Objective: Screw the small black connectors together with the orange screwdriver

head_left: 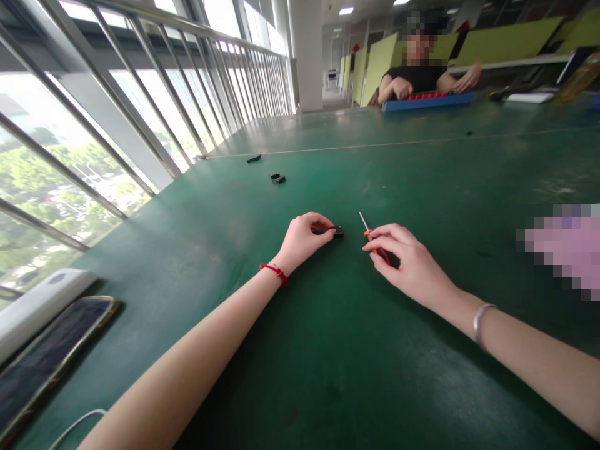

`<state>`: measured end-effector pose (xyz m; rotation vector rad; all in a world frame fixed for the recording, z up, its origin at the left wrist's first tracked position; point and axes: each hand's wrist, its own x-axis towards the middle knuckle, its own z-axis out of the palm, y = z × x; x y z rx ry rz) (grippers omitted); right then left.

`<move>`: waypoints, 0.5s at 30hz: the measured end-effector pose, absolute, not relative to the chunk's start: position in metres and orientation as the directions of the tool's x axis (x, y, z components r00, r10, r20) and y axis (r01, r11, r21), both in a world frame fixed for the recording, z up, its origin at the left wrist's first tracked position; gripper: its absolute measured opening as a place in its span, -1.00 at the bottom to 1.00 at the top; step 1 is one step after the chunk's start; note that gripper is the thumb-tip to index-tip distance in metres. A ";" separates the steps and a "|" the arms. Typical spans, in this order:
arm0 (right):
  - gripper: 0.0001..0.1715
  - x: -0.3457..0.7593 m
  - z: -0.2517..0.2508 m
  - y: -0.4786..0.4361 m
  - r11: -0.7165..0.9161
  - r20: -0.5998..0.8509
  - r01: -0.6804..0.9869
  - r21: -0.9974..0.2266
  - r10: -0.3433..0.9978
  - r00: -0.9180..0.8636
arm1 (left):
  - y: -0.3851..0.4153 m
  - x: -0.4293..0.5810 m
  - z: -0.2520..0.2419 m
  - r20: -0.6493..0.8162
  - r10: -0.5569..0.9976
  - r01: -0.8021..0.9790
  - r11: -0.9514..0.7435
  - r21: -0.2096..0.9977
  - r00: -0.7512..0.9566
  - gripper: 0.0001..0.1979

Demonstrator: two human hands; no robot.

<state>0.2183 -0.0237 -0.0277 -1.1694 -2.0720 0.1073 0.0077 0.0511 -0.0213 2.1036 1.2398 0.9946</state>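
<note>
In the middle of the green table (300,325), my left hand (307,237) has its thumb and fingers closed on a small black block-shaped part (338,232). The rest of that part is hidden behind the fingers, so its kind is unclear. To the right, my right hand (405,259) curves its fingers and thumb loosely around the orange-and-black handle of a screwdriver (364,222). The metal shaft points up and to the left, away from me. A short gap of table separates its tip from the black part.
Small black pieces (280,179) and another black piece (254,159) lie farther back. A phone (56,356) and a white oblong object (42,309) rest at the left, beside a metal railing (187,50). Across the table a person (417,78) handles a blue tray (429,103) with red items.
</note>
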 end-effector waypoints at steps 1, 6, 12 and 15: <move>-0.84 0.218 -0.028 -0.024 0.583 0.562 0.706 -0.403 0.766 -0.312 | 0.051 0.008 -0.021 0.335 0.884 0.523 -0.465 0.714 0.327 -0.82; -0.84 0.218 -0.028 -0.024 0.590 0.561 0.703 -0.397 0.763 -0.323 | 0.051 0.007 -0.022 0.329 0.873 0.534 -0.482 0.695 0.359 -0.83; -0.85 0.219 -0.030 -0.025 0.569 0.514 0.725 -0.388 0.787 -0.342 | 0.051 0.007 -0.022 0.324 0.871 0.532 -0.483 0.696 0.368 -0.83; -0.82 0.219 -0.031 -0.026 0.524 0.475 0.753 -0.397 0.819 -0.320 | 0.051 0.007 -0.022 0.328 0.871 0.525 -0.484 0.700 0.365 -0.84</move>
